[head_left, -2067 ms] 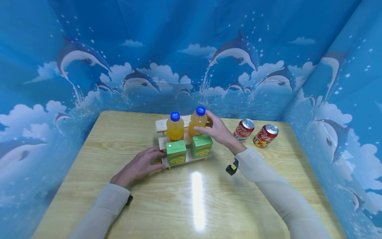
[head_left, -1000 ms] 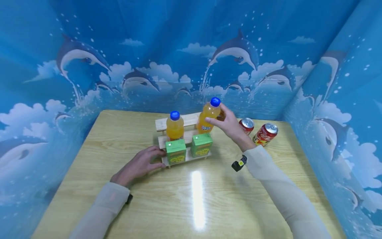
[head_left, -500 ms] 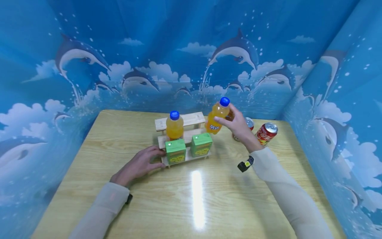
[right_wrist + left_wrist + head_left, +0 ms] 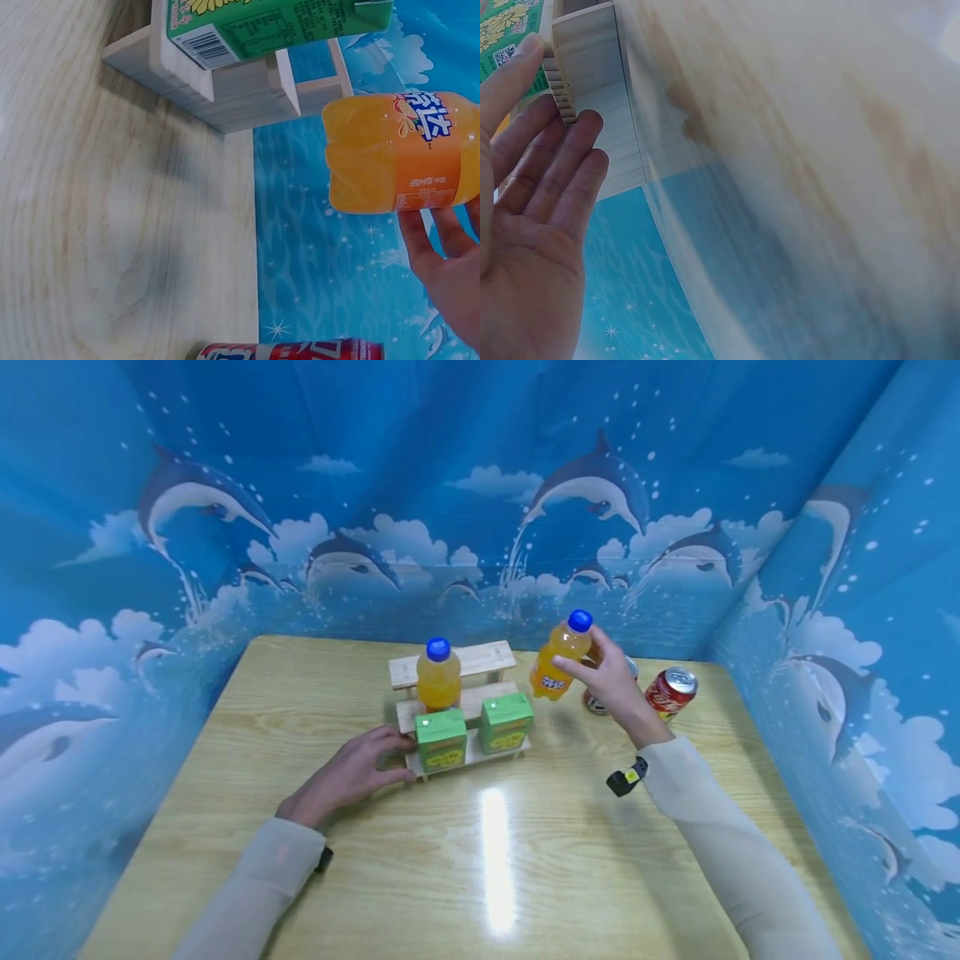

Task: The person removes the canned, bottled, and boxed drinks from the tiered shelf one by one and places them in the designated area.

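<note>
My right grip (image 4: 617, 683) is clasping the tilted bottle (image 4: 551, 664), the rack (image 4: 483, 657) standing left of that grip; my left grip (image 4: 356, 772) is resting unclenched against the rack. If I'm lowering carelessly, I'm risking toppling the can (image 4: 593, 702) my right grip is partly hiding

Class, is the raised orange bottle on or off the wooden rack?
Off. The right grip holds the bottle tilted, and the head view shows tabletop between it and the rack.

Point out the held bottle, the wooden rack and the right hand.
Held bottle (image 4: 412, 159), right wrist view: orange label.
Wooden rack (image 4: 484, 659), head view: top shelf.
Right hand (image 4: 613, 682), head view: back of the hand.
</note>
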Action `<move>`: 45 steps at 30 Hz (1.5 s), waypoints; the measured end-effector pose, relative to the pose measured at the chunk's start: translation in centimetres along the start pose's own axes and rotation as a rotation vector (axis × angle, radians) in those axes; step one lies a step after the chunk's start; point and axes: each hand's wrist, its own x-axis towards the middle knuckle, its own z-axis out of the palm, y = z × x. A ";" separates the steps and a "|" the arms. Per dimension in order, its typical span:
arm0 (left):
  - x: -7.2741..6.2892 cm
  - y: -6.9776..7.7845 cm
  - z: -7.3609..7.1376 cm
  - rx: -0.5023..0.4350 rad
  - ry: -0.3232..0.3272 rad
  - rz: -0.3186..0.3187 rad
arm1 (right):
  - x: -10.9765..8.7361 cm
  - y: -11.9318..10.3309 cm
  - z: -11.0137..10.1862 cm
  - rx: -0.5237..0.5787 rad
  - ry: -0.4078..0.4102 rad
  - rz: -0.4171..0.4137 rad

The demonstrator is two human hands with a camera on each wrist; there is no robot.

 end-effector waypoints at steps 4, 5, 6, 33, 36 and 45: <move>0.0 0.0 0.0 -0.002 0.000 -0.002 | -0.1 0.5 -0.2 0.006 0.009 0.014; 0.0 0.0 0.0 -0.002 0.000 -0.003 | -0.1 0.6 -0.2 0.009 0.012 0.017; 0.0 0.0 0.0 -0.002 0.000 -0.003 | -0.1 0.7 -0.3 0.011 0.014 0.019; 0.3 0.0 0.1 0.016 0.004 -0.017 | 0.6 3.8 0.8 0.055 0.151 0.059; 0.3 0.0 0.1 0.012 0.004 -0.017 | 0.9 4.2 1.2 0.058 0.181 0.054; 0.2 -0.1 0.2 0.001 0.006 -0.013 | 1.4 5.8 2.5 0.025 0.252 0.062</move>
